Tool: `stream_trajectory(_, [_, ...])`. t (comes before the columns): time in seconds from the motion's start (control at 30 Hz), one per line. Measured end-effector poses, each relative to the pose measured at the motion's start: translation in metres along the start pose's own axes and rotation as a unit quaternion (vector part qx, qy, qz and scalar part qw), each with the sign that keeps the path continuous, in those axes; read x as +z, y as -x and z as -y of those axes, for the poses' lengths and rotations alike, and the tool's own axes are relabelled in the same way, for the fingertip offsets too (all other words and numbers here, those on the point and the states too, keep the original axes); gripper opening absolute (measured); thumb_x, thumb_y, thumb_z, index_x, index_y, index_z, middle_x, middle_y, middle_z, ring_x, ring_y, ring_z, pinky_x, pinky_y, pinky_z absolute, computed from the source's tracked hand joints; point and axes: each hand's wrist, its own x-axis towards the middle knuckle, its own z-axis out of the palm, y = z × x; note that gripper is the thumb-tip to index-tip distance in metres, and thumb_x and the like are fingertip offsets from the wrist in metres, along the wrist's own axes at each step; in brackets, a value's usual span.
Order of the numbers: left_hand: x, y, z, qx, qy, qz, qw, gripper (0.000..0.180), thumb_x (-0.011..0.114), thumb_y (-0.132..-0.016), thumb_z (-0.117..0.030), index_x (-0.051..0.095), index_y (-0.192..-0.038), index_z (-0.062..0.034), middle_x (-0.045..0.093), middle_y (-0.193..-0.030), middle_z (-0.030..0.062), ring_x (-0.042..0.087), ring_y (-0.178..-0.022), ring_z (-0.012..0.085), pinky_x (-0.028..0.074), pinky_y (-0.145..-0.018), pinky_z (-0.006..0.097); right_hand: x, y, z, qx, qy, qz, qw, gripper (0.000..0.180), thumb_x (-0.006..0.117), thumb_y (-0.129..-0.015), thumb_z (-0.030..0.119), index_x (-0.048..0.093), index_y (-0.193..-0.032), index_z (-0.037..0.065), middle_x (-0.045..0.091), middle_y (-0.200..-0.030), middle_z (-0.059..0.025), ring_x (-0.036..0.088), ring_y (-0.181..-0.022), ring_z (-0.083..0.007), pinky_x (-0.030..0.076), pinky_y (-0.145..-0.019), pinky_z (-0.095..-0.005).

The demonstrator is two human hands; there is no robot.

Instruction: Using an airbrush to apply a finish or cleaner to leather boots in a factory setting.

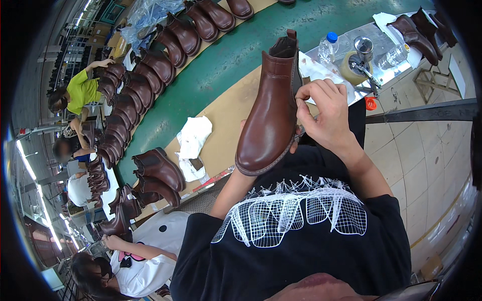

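Note:
I hold a brown ankle boot [271, 110] upright over my lap, sole toward me and toe pointing down. My left hand [292, 147] is almost wholly hidden behind the boot and supports it from underneath; only a fingertip shows at the boot's lower right edge. My right hand [324, 113] is at the boot's right side, by the elastic panel near the heel. Its thumb and forefinger are pinched together on the boot's edge.
A green conveyor belt [226, 65] runs past, lined with several brown boots [150, 75]. White cloths [193, 140] lie on its tan edge. A metal table [386, 70] holds a bottle [329, 47], a tape roll [351, 67] and more boots [416, 32]. Other workers [80, 93] sit at the left.

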Motion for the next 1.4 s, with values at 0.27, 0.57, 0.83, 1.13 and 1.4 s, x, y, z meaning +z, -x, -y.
stream_trajectory(0.27, [0.005,-0.006,0.007,0.035,0.032,-0.110,0.993,0.054,0.052,-0.099,-0.034,0.041,-0.137,0.0027,0.060,-0.106,0.0280,0.065,-0.071,0.0406,0.053,-0.048,0.041,-0.002,0.006,-0.010,0.063,-0.131,0.017,0.989,0.011,0.064,-0.079,0.002,0.057,-0.085,0.006,0.062,-0.089,-0.0050,0.056,-0.080,-0.0156,0.038,-0.074,-0.0301])
stream_trajectory(0.57, [0.021,-0.015,0.011,0.035,0.076,-0.143,0.986,0.056,0.053,-0.099,-0.035,0.040,-0.139,0.0011,0.059,-0.105,0.0296,0.065,-0.066,0.0402,0.052,-0.043,0.039,-0.015,0.003,-0.005,0.219,-0.563,0.087,0.792,0.005,0.049,-0.098,0.008,0.050,-0.099,0.004,0.064,-0.097,-0.0106,0.061,-0.085,-0.0136,0.049,-0.078,-0.0287])
stream_trajectory(0.83, [-0.020,-0.003,0.017,-0.007,0.102,-0.102,0.990,0.051,0.047,-0.100,-0.039,0.046,-0.137,-0.0035,0.061,-0.110,0.0361,0.062,-0.062,0.0381,0.048,-0.047,0.034,-0.044,0.015,-0.064,0.249,-0.584,-0.049,0.771,0.011,0.048,-0.101,0.013,0.053,-0.103,0.004,0.064,-0.086,-0.0112,0.064,-0.081,-0.0173,0.051,-0.076,-0.0305])
stream_trajectory(1.13, [-0.064,0.002,0.001,-0.096,0.263,-0.057,0.958,0.063,0.054,-0.097,-0.043,0.037,-0.148,-0.0109,0.047,-0.140,0.0249,0.050,-0.120,0.0541,0.056,-0.088,0.057,-0.034,0.118,-0.170,0.304,0.050,-0.285,0.908,0.016,0.066,-0.087,0.010,0.061,-0.099,0.000,0.062,-0.096,-0.0136,0.062,-0.087,-0.0256,0.050,-0.080,-0.0361])
stream_trajectory(1.4, [-0.032,-0.023,0.006,0.029,-0.046,-0.144,0.988,0.080,0.061,-0.087,-0.050,0.035,-0.148,-0.0058,0.049,-0.133,0.0379,0.061,-0.104,0.0525,0.062,-0.071,0.051,-0.028,0.121,-0.228,0.251,0.152,-0.235,0.926,0.046,0.068,-0.073,0.007,0.062,-0.119,0.003,0.061,-0.121,-0.0159,0.055,-0.110,-0.0355,0.044,-0.098,-0.0423])
